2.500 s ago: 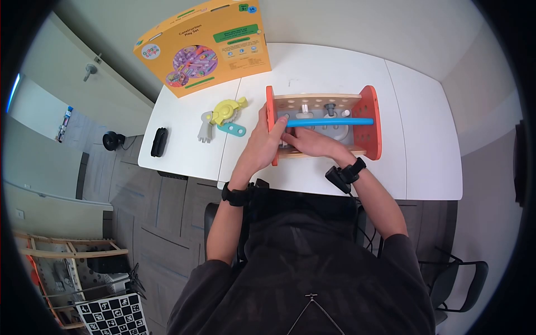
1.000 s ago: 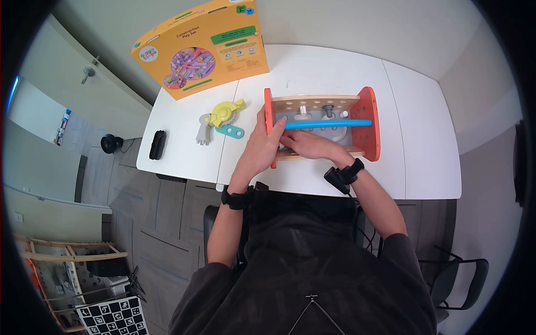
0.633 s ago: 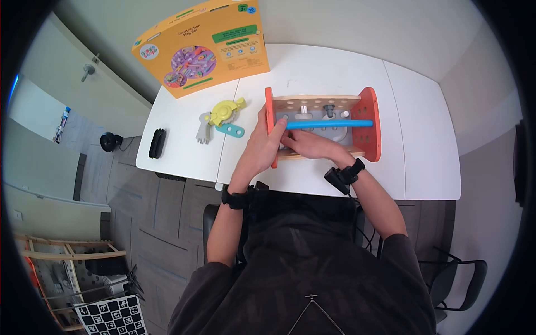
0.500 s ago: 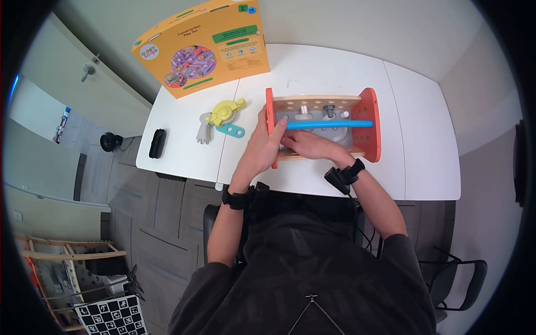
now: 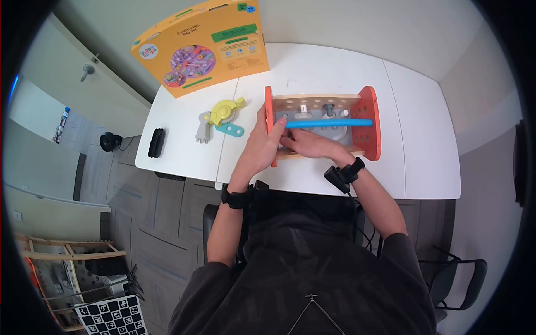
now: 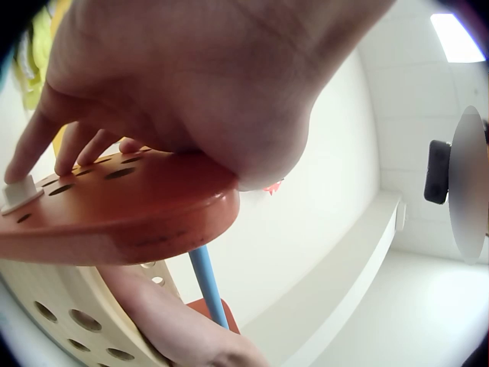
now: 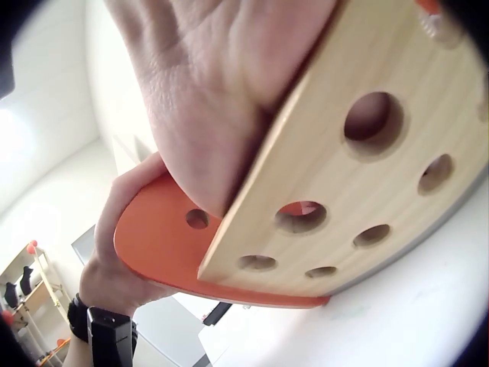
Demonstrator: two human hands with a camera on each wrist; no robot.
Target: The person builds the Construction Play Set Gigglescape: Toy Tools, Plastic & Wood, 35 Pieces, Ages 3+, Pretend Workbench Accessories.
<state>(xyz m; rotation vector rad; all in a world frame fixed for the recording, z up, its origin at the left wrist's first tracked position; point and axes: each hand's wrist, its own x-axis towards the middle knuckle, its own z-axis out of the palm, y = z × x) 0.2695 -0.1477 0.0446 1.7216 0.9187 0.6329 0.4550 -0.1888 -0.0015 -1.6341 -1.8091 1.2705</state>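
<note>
A toy toolbox with orange end panels (image 5: pixel 367 123), holed wooden sides and a blue handle bar (image 5: pixel 329 123) stands on the table before me. My left hand (image 5: pixel 261 146) straddles its left end panel, thumb on the inner side and fingers down the outer face. In the left wrist view, one fingertip presses a white bolt head (image 6: pixel 21 193) on that face. Over the near wooden side (image 7: pixel 359 168), my right hand (image 5: pixel 312 144) reaches into the box beside the left panel. Its fingertips are hidden, so I cannot tell what they hold. A grey bolt (image 5: pixel 329 109) and white pieces lie inside.
Left of the toolbox lie a yellow toy circular saw (image 5: pixel 224 111), a grey fork-ended piece (image 5: pixel 204 129) and a teal strip with holes (image 5: pixel 230 130). A black case (image 5: pixel 157 143) is near the table's left edge. A large yellow box (image 5: pixel 240 67) stands behind.
The right fingers shift slightly inside the toolbox. Both hands and the toolbox otherwise keep their places.
</note>
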